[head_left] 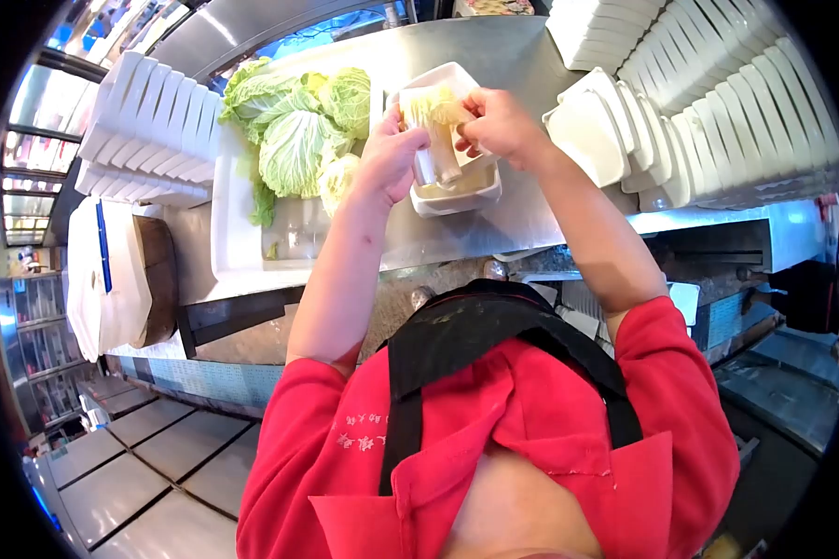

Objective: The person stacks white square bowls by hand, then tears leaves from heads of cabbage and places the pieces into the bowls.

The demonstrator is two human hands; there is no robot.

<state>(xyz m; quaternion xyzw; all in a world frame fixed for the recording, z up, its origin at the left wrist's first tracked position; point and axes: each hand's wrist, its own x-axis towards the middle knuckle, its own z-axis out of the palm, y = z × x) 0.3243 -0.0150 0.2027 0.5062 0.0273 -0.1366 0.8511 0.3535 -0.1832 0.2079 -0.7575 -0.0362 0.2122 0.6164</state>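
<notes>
Over a small white container (457,198) on the steel counter, I hold a pale napa cabbage leaf (435,154) with a yellowish frilled top. My left hand (393,158) grips its left edge, thumb across the front. At its upper right, my right hand (503,129) is closed on the leafy part with bent fingers. The container's inside is mostly hidden behind the leaf and my hands. Left of my left hand, a large white tray (228,264) holds several napa cabbages (298,154), green and pale yellow, piled toward its far side.
Stacked white containers (149,130) stand left of the tray, and more stacks (736,121) fill the counter's right side. A white box with a blue pen (103,247) sits at the near left. The steel counter's front edge (531,240) runs before me.
</notes>
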